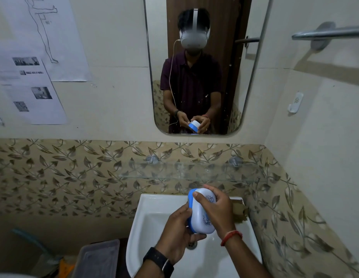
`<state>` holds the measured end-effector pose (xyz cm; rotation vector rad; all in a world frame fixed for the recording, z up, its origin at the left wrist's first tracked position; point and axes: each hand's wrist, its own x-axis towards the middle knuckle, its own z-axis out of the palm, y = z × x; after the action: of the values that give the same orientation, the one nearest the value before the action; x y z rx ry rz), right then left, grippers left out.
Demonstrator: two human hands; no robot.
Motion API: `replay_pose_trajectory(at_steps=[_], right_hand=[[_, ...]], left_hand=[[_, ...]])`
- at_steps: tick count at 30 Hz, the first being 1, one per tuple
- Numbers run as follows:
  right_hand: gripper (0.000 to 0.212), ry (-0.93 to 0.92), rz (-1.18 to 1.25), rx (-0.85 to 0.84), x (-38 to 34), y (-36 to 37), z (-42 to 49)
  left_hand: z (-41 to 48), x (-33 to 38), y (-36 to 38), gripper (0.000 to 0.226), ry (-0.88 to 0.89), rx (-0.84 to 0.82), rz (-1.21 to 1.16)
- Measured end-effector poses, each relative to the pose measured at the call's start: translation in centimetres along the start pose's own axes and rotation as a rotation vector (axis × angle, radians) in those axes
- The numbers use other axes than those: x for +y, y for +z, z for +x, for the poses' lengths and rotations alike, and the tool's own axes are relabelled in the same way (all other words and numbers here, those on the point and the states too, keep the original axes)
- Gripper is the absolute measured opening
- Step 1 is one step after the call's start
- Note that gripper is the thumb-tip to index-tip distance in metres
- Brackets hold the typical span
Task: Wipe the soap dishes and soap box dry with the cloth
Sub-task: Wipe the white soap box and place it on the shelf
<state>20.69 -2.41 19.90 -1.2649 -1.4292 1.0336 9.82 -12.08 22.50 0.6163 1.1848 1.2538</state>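
A white soap box (202,212) with a blue rim and a dark printed pattern is held upright on its edge above the white sink (154,215). My left hand (178,235) grips its blue side from below and the left. My right hand (216,207) wraps over its white lid from the right, thumb on the rim. No cloth and no soap dishes are in view.
A glass shelf (186,170) runs along the leaf-patterned tile just above the sink. A mirror (204,67) hangs above it, and a towel bar (331,33) is on the right wall. A grey plastic bin (98,257) stands left of the sink.
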Motion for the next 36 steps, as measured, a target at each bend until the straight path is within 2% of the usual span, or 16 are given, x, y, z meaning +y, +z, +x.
replay_pose_trajectory(at_steps=[8, 18, 26, 30, 31, 34, 36], right_hand=[[0.052, -0.015, 0.012, -0.033, 0.0, 0.0, -0.1], [0.029, 0.014, 0.087, -0.030, -0.1, -0.3, 0.3], [0.029, 0.001, 0.130, 0.003, -0.6, -0.3, 0.1], [0.030, 0.014, 0.214, 0.016, -1.2, -0.2, 0.0], [0.030, 0.014, 0.233, 0.019, -1.5, -0.1, 0.0], [0.028, 0.020, 0.252, 0.026, -2.0, 0.3, -0.1], [0.021, 0.049, 0.317, 0.038, -2.1, 0.7, 0.1]], left_hand=[[0.0, 0.6, -0.1, 0.035, -0.015, 0.028, 0.090], [-0.5, 1.0, -0.3, 0.031, 0.034, -0.017, 0.272], [-0.6, 1.4, 0.2, 0.031, 0.103, -0.023, 0.341], [-1.0, 1.8, 0.4, 0.023, 0.092, -0.077, 0.292], [-1.1, 1.8, 0.4, 0.028, 0.089, -0.102, 0.279], [-0.4, 1.1, -0.1, 0.060, 0.120, -0.108, 0.314], [0.2, 0.9, -0.4, 0.064, 0.165, -0.040, 0.276]])
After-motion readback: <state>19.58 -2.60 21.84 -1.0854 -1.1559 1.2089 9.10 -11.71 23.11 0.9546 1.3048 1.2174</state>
